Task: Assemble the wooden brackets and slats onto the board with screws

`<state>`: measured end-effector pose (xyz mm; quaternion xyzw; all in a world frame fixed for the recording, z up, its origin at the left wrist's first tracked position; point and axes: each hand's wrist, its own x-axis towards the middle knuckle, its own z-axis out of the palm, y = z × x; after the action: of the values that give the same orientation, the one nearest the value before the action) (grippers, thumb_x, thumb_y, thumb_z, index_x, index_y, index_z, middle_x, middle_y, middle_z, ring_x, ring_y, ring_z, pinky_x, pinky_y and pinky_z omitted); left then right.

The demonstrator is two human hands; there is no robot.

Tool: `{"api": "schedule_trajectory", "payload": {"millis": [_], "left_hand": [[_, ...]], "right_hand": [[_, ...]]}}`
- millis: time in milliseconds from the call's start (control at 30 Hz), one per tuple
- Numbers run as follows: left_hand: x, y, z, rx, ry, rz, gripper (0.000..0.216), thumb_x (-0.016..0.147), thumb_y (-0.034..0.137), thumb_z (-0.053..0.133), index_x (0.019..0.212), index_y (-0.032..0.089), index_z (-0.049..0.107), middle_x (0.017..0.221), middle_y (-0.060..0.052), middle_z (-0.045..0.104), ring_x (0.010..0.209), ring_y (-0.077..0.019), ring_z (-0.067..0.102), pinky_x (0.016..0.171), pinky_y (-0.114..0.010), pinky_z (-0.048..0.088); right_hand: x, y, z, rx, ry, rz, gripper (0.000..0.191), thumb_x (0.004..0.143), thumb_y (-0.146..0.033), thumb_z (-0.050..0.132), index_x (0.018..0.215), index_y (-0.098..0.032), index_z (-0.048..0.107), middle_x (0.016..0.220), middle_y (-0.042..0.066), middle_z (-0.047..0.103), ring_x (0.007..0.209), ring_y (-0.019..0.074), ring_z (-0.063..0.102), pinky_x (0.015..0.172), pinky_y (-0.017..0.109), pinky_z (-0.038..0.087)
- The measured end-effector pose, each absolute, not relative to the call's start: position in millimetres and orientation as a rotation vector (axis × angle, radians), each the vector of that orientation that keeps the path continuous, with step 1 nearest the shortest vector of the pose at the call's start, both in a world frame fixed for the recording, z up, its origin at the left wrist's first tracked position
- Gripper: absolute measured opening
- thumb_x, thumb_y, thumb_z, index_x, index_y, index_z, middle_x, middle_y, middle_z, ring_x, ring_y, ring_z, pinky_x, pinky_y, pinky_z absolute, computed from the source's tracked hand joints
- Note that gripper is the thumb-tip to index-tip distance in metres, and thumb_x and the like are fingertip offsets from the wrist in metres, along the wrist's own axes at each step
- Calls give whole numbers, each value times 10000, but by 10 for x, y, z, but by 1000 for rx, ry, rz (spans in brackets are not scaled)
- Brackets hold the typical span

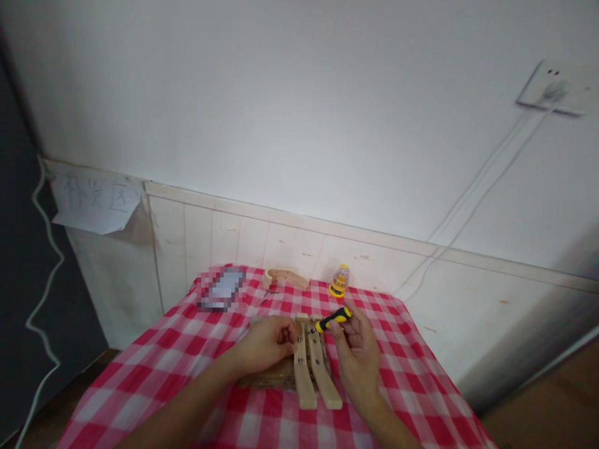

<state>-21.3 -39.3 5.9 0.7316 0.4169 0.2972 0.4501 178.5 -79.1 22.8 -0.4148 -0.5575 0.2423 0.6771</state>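
Gripping the screwdriver (333,319) in the right hand (356,349) while the left hand (266,344) pins the wooden slats (312,368), its tip could slip toward 9 o'clock and jab those fingers.

near edge: bare checked tablecloth (262,424) between the forearms, open way in
left side: cloth free from table edge up to the left hand (266,343)
centre: wooden frame (311,368) with two slats sticking toward the viewer, blocks the middle
right side: free strip of cloth past the right hand (358,349) holding the screwdriver (333,319)
back row: blurred flat object (222,288), loose wooden piece (285,278), yellow bit holder (339,280) near the wall (299,93), gaps between them
above: open
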Motion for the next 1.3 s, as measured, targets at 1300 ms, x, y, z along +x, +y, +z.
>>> {"api": "schedule_trajectory", "payload": {"millis": [1300], "left_hand": [[-149, -421, -18, 2064, 1235, 715, 304, 881, 232, 554, 1078, 239, 785, 1057, -31, 802, 962, -225, 716, 864, -290, 501]], "right_hand": [[1902, -627, 230, -896, -1249, 614, 368, 883, -264, 650, 1246, -240, 596, 971, 43, 707, 831, 189, 699, 711, 318, 596]]}}
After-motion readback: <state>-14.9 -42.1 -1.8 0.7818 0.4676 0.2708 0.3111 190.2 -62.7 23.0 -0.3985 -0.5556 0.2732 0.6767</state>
